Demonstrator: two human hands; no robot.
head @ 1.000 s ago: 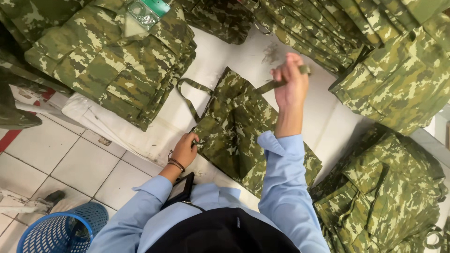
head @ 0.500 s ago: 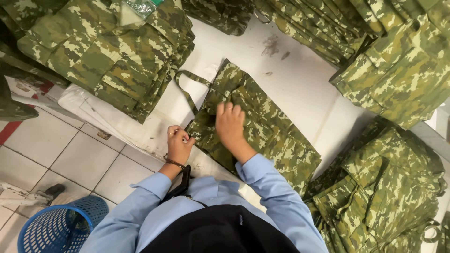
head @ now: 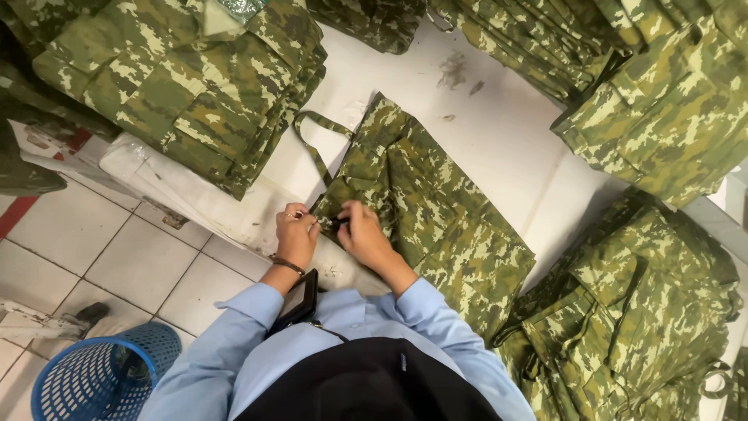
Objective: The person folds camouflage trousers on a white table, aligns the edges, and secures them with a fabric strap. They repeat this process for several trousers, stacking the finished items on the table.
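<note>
A white bench [head: 506, 148], smudged with dark marks, stands over a floor of pale square tiles [head: 86, 257]. A red strip [head: 15, 214] runs along the floor at the left edge. Nearby stands a blue mesh basket [head: 101, 374]. The light is even and bright.

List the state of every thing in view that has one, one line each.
Camouflage garment: spread flat on the white table, near edge pinched.
Left hand: closed on the garment's edge.
Right hand: fingers closed on the same edge.
Garment strap: loose, looped on the table.
Left garment stack: folded, piled.
Right garment pile: heaped, untidy.
Blue basket: upright on the floor.
</note>
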